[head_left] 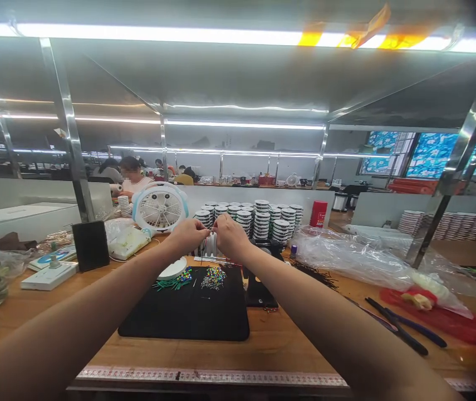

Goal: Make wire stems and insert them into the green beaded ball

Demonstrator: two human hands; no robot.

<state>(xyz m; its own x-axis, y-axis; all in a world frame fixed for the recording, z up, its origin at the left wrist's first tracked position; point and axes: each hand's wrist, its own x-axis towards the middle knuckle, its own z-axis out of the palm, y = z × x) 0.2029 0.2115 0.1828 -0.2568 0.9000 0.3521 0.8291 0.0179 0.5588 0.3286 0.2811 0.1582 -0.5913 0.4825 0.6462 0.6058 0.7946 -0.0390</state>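
Observation:
My left hand (190, 235) and my right hand (230, 236) are raised in front of me, fingertips pinched and almost meeting. Whatever they pinch is too small to make out; a thin dark strand seems to hang below the left fingertips. Behind them stand white spools (211, 245), partly hidden by the hands. Below lies a black mat (183, 317), bearing a heap of small colourful beads (214, 277), a bunch of green strips (175, 284) and a white round dish (172, 269).
Stacked spools (261, 220) line the back beside a white fan (160, 207) and a red can (318, 214). Clear plastic bags (346, 256) and dark-handled pliers (405, 328) lie on the right. A black panel (90, 246) stands left. A measuring tape (204, 377) runs along the front edge.

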